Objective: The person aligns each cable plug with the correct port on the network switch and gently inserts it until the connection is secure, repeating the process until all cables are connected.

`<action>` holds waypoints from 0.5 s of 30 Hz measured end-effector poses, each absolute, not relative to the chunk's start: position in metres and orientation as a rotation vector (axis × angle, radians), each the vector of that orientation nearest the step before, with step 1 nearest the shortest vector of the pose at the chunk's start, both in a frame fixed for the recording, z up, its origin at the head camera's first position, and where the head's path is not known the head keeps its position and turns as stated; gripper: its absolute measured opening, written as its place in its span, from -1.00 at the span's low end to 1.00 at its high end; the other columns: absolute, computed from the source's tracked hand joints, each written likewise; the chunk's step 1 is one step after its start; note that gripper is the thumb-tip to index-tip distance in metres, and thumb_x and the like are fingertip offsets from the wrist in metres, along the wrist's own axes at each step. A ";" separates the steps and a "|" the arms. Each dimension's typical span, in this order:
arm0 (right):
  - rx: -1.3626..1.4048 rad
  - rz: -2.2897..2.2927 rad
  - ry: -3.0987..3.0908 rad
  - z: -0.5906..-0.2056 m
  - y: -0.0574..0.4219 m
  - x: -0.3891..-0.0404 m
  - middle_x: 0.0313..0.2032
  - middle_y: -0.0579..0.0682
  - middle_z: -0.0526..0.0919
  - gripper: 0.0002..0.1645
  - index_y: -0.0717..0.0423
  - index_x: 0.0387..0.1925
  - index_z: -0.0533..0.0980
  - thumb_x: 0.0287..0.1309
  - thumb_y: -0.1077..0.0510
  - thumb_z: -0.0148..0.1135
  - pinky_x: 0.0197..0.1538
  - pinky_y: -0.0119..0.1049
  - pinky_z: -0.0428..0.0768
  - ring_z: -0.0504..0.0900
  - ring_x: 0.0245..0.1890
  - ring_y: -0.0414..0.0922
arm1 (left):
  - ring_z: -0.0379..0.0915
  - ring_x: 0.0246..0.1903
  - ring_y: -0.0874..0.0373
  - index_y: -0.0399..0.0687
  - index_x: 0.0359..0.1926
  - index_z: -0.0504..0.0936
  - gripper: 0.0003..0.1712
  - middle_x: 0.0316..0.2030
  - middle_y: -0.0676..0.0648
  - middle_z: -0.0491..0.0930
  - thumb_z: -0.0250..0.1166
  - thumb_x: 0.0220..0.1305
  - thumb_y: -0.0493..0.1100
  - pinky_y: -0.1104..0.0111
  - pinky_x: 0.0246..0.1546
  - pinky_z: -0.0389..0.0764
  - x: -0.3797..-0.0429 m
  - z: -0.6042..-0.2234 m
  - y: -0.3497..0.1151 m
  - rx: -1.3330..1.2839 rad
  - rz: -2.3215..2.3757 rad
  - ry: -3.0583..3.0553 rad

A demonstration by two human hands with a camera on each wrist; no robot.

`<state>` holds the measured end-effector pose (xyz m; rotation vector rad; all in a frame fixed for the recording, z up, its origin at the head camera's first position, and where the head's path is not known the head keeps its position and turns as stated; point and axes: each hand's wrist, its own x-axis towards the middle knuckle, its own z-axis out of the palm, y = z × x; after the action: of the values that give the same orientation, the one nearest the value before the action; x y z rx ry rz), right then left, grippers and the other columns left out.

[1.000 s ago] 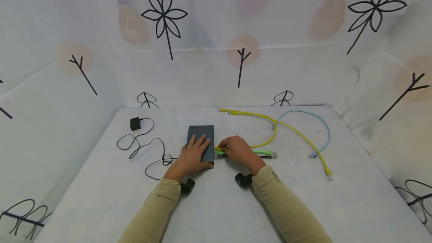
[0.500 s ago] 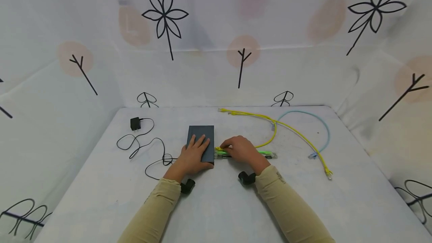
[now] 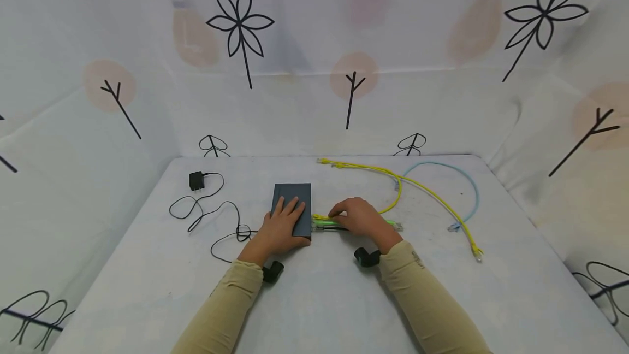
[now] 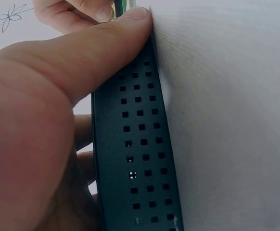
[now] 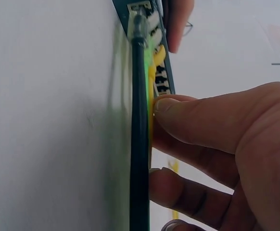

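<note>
A dark blue-grey network switch (image 3: 295, 190) lies flat on the white table. My left hand (image 3: 282, 228) rests on its top with fingers spread, the thumb against the vented near side (image 4: 142, 144). Yellow, green and black Ethernet cables come out of the port side, to the right. With thumb and forefinger my right hand (image 3: 361, 217) pinches the yellow Ethernet cable (image 5: 152, 72) a short way from its plug, which sits in a port. The black cable (image 5: 139, 120) and the green cable (image 3: 324, 223) run just beside it, partly behind that hand in the head view.
A second yellow cable (image 3: 432, 193) and a light blue cable (image 3: 467, 173) lie loose at the right. At the left a black power adapter (image 3: 196, 180) lies with its thin cord (image 3: 228, 202) looping toward the switch. Patterned white cloth hangs around the table.
My right hand has slid to the right along the yellow cable, away from the switch, uncovering more of the cables by the ports. The left hand and switch have stayed put.
</note>
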<state>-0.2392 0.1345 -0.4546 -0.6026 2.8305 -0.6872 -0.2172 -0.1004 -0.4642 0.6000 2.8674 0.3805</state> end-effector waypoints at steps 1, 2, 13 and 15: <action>-0.594 -0.694 2.828 -0.454 0.136 -0.239 -0.12 -0.17 0.74 -0.79 -0.12 -0.13 0.71 0.28 0.12 0.22 0.15 -0.07 0.52 0.62 0.07 -0.07 | -0.37 0.53 -0.20 0.14 0.54 0.00 0.10 0.55 -0.03 -0.12 0.30 0.12 0.37 -0.27 0.32 0.06 -0.217 -0.464 -0.101 0.599 0.379 2.867; -0.588 -0.702 2.825 -0.453 0.138 -0.238 -0.12 -0.16 0.74 -0.79 -0.11 -0.14 0.71 0.28 0.13 0.22 0.14 -0.07 0.53 0.62 0.07 -0.06 | -0.37 0.53 -0.20 0.14 0.54 0.00 0.10 0.55 -0.03 -0.12 0.30 0.12 0.37 -0.27 0.32 0.06 -0.217 -0.464 -0.100 0.598 0.376 2.868; -0.543 -0.779 2.807 -0.446 0.158 -0.235 -0.09 -0.10 0.73 -0.78 -0.04 -0.10 0.70 0.28 0.12 0.21 0.07 -0.09 0.54 0.61 0.06 -0.04 | -0.37 0.52 -0.21 0.13 0.54 0.01 0.11 0.54 -0.04 -0.11 0.32 0.10 0.36 -0.26 0.32 0.06 -0.215 -0.463 -0.099 0.588 0.372 2.868; -0.537 -0.801 2.799 -0.443 0.162 -0.235 -0.09 -0.08 0.72 -0.77 -0.03 -0.08 0.69 0.28 0.11 0.22 0.04 -0.09 0.55 0.61 0.04 -0.05 | -0.36 0.52 -0.22 0.12 0.53 0.03 0.10 0.54 -0.05 -0.10 0.33 0.11 0.35 -0.27 0.32 0.07 -0.215 -0.463 -0.099 0.589 0.379 2.867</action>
<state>-0.2351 0.1619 -0.4429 -0.5366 2.7990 -0.8013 -0.2148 -0.0988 -0.4628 0.5888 2.8667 0.3791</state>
